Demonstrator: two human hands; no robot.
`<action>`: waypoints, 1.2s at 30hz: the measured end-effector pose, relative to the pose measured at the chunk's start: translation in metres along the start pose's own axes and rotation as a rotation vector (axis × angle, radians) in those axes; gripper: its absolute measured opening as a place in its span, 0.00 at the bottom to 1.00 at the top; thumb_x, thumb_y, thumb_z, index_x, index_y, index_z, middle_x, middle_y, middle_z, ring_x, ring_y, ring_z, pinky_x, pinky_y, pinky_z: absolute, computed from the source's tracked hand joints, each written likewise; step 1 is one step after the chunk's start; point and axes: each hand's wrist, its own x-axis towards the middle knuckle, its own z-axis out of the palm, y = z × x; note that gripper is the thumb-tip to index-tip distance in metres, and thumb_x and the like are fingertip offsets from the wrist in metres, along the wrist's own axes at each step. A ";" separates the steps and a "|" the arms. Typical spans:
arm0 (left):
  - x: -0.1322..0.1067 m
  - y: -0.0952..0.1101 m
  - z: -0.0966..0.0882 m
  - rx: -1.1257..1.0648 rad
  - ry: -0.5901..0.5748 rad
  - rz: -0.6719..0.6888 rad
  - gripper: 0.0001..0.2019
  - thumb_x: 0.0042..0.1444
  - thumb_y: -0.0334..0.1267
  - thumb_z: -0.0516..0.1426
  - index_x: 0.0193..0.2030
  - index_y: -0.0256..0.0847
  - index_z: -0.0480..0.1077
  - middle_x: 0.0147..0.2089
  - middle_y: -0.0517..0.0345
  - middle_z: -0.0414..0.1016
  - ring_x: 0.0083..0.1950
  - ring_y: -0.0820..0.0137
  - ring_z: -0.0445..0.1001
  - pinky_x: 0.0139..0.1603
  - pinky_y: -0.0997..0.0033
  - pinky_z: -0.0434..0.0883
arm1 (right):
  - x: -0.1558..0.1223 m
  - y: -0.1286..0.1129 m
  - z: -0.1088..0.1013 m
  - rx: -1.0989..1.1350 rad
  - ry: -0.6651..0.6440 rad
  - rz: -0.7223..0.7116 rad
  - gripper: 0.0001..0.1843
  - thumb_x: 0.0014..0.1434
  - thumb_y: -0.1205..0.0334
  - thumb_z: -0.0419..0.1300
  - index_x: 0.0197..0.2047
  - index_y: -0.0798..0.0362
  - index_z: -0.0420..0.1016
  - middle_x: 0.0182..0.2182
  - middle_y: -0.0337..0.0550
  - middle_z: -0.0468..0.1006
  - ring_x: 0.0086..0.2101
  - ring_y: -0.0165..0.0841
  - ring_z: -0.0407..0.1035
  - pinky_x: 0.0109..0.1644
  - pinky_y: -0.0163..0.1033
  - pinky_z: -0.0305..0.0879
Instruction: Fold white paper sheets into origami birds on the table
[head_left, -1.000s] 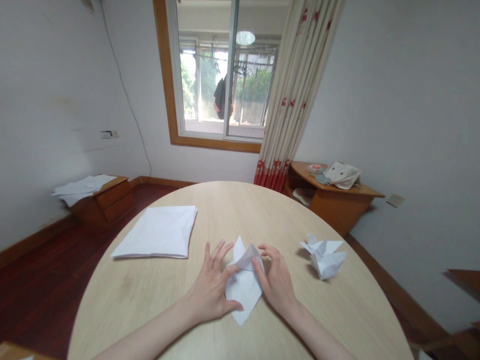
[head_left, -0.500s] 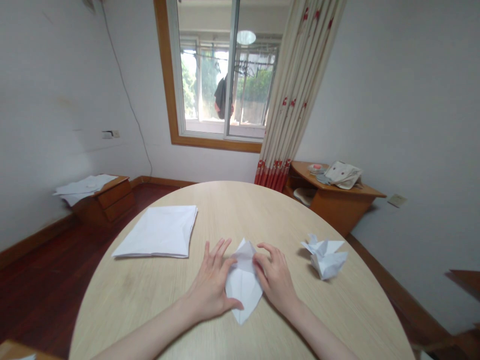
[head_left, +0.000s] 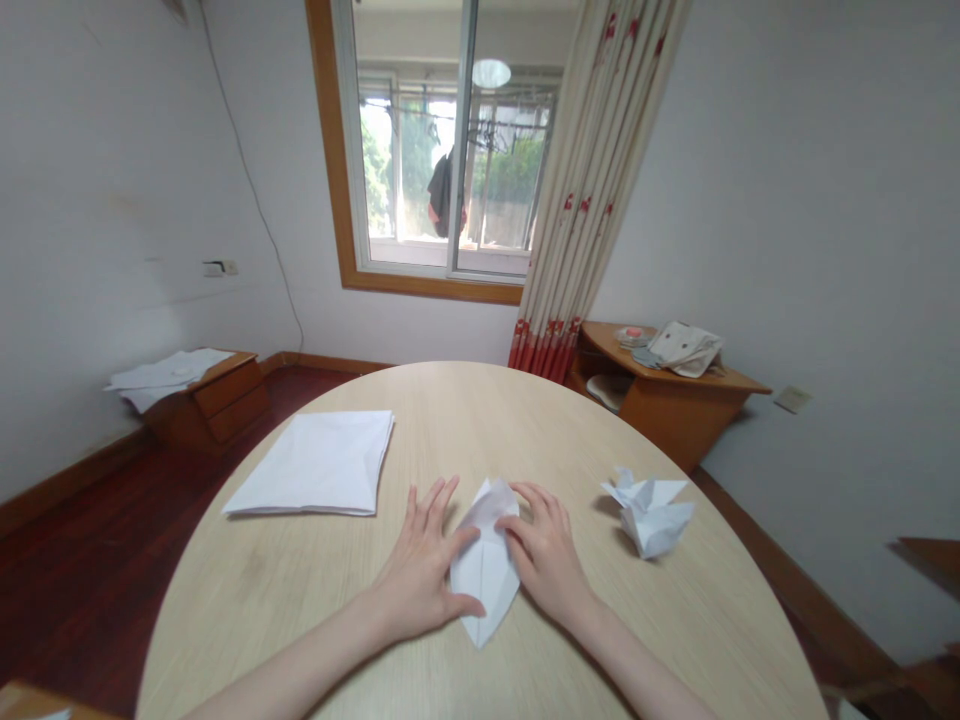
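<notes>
A white sheet of paper folded into a pointed diamond [head_left: 484, 575] lies on the table in front of me, with a crease down its middle and its upper flap bent up a little. My left hand [head_left: 424, 575] presses on its left side, forefinger and thumb on the paper, the other fingers spread out over the table. At the upper right edge my right hand [head_left: 547, 550] pinches the flap, thumb on top and fingers curled behind it. Further right stands a folded paper crane [head_left: 652, 515], untouched.
A stack of white paper [head_left: 315, 465] lies at the left of the round wooden table [head_left: 457, 400]. Behind it are a low drawer cabinet [head_left: 229, 400] on the left and a corner cabinet [head_left: 675, 410] on the right, near a curtain [head_left: 577, 200].
My right thumb has slid a little inward across the paper, and its fingers curl further over the upper edge. The paper's right side has drawn in slightly. My left hand stays nearly still.
</notes>
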 end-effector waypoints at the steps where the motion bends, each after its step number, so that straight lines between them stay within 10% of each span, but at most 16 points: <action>1: 0.000 0.000 -0.001 -0.003 -0.007 0.007 0.35 0.39 0.61 0.66 0.53 0.46 0.69 0.73 0.43 0.35 0.71 0.39 0.37 0.63 0.28 0.37 | -0.001 -0.001 0.001 0.000 -0.012 0.024 0.12 0.57 0.73 0.52 0.36 0.50 0.74 0.54 0.50 0.65 0.56 0.46 0.55 0.57 0.59 0.56; 13: 0.000 0.003 -0.008 0.083 -0.047 0.031 0.32 0.44 0.64 0.62 0.55 0.56 0.70 0.74 0.52 0.37 0.71 0.42 0.39 0.63 0.29 0.35 | -0.001 -0.014 -0.001 0.014 -0.179 0.216 0.18 0.49 0.75 0.56 0.31 0.43 0.82 0.59 0.42 0.64 0.62 0.50 0.46 0.61 0.65 0.43; 36: 0.000 0.009 -0.011 0.257 0.001 0.002 0.33 0.44 0.67 0.60 0.45 0.38 0.73 0.71 0.38 0.45 0.71 0.44 0.41 0.66 0.33 0.34 | 0.008 -0.022 -0.026 -0.212 -0.330 0.198 0.10 0.54 0.64 0.55 0.30 0.50 0.79 0.58 0.45 0.69 0.64 0.50 0.44 0.66 0.61 0.31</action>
